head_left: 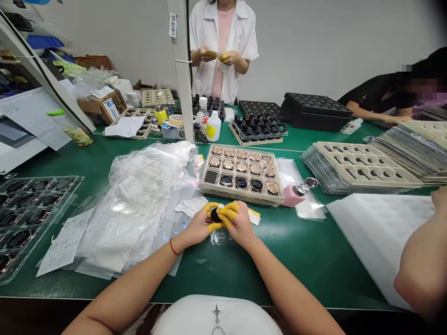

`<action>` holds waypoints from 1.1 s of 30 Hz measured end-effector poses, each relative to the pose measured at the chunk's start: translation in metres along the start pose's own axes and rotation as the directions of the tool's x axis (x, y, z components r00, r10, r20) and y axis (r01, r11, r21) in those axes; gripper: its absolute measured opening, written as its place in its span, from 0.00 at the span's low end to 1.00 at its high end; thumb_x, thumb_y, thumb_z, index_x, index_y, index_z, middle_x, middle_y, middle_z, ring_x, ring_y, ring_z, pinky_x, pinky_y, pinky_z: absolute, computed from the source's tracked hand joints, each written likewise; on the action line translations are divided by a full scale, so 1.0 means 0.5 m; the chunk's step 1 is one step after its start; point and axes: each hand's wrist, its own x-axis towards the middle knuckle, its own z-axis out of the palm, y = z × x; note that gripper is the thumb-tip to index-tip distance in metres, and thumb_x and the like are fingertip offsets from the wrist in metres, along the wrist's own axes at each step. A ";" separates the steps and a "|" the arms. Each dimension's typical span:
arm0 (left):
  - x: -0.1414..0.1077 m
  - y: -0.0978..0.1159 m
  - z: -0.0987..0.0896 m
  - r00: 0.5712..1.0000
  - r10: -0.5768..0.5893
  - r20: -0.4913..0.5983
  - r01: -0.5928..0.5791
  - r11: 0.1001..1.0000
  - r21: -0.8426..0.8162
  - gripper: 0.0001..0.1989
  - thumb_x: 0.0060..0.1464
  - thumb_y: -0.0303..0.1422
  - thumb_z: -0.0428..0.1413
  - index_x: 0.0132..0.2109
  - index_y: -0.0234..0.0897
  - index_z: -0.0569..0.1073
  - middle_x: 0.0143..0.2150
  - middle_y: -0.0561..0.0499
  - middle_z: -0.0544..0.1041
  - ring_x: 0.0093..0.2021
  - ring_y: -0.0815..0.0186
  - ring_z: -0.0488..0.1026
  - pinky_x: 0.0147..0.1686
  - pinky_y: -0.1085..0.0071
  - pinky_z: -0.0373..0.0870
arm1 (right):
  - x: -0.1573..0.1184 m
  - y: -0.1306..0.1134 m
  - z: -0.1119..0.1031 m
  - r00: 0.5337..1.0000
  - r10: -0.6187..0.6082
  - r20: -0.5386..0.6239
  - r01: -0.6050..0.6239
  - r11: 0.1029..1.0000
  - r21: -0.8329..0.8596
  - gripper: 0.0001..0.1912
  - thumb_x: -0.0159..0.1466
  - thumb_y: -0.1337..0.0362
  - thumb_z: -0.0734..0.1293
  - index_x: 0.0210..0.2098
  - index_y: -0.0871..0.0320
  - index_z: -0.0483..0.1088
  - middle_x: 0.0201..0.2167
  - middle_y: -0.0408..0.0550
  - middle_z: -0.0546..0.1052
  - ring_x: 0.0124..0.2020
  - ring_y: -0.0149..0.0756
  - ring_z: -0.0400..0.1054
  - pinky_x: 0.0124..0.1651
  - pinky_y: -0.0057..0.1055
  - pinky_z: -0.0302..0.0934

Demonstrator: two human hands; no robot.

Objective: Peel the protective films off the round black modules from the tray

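My left hand [198,226], in yellow finger cots, grips a round black disc [214,215] by its edge. My right hand [240,222], also in yellow finger cots, closes on the disc's other side, with a small white wad [220,206] between its fingertips and the disc. Just beyond the hands stands a compartment tray [210,177] of rose-gold round watch-like cases [241,166]; a few in the front row show black faces [240,183]. A crumpled white cloth [192,206] lies beside my left hand. Clear film [218,237] lies beneath both hands.
Plastic bags [129,223] pile up at left, beside a clear tray of dark round parts [26,200]. A pink pump bottle [294,193], stacked trays [363,170] and white foam [370,242] stand right. A neighbour's arm [422,260] reaches in; a co-worker [223,51] stands opposite.
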 end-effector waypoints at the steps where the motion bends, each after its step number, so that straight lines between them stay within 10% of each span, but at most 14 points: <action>1: 0.001 0.000 -0.004 1.000 0.003 -0.028 -0.003 1.000 -0.009 0.25 0.47 0.29 0.59 0.51 0.37 0.60 0.34 0.54 0.70 0.32 0.70 0.69 0.33 0.73 0.66 | -0.002 -0.002 -0.004 1.000 -0.013 0.003 0.013 1.000 -0.008 0.10 0.63 0.65 0.61 0.39 0.50 0.74 0.32 0.46 0.72 0.37 0.37 0.59 0.45 0.39 0.54; 19: 0.000 -0.002 -0.011 0.998 0.059 0.025 -0.061 0.992 0.113 0.21 0.48 0.26 0.55 0.51 0.38 0.62 0.39 0.51 0.71 0.35 0.67 0.70 0.34 0.72 0.68 | -0.020 -0.023 0.039 0.979 -0.169 -0.113 0.155 0.981 -0.121 0.09 0.61 0.70 0.62 0.38 0.54 0.72 0.32 0.46 0.74 0.37 0.38 0.60 0.47 0.40 0.56; 24: 0.005 -0.007 -0.002 1.000 0.024 -0.002 -0.024 0.999 0.048 0.22 0.48 0.31 0.58 0.50 0.38 0.62 0.39 0.50 0.72 0.36 0.66 0.72 0.36 0.70 0.71 | 0.001 0.004 0.040 0.990 -0.016 -0.137 -0.008 0.985 -0.171 0.08 0.62 0.69 0.61 0.35 0.55 0.72 0.30 0.48 0.74 0.36 0.38 0.60 0.43 0.38 0.56; 28: 0.009 -0.009 0.001 0.998 -0.036 -0.047 0.037 0.999 0.004 0.25 0.45 0.34 0.61 0.50 0.39 0.61 0.39 0.51 0.72 0.37 0.65 0.74 0.40 0.66 0.72 | 0.010 0.051 -0.040 0.945 0.179 -0.274 -0.230 0.959 -0.167 0.07 0.62 0.65 0.62 0.33 0.55 0.72 0.30 0.47 0.74 0.35 0.38 0.63 0.43 0.38 0.56; 33: 0.011 -0.009 -0.003 0.996 -0.073 -0.053 0.073 0.997 0.012 0.28 0.43 0.36 0.62 0.50 0.40 0.60 0.40 0.50 0.74 0.39 0.63 0.75 0.45 0.62 0.71 | 0.005 0.144 -0.267 0.656 0.377 -0.653 -0.572 0.814 -0.104 0.12 0.60 0.61 0.61 0.40 0.58 0.72 0.36 0.50 0.74 0.39 0.39 0.65 0.46 0.37 0.57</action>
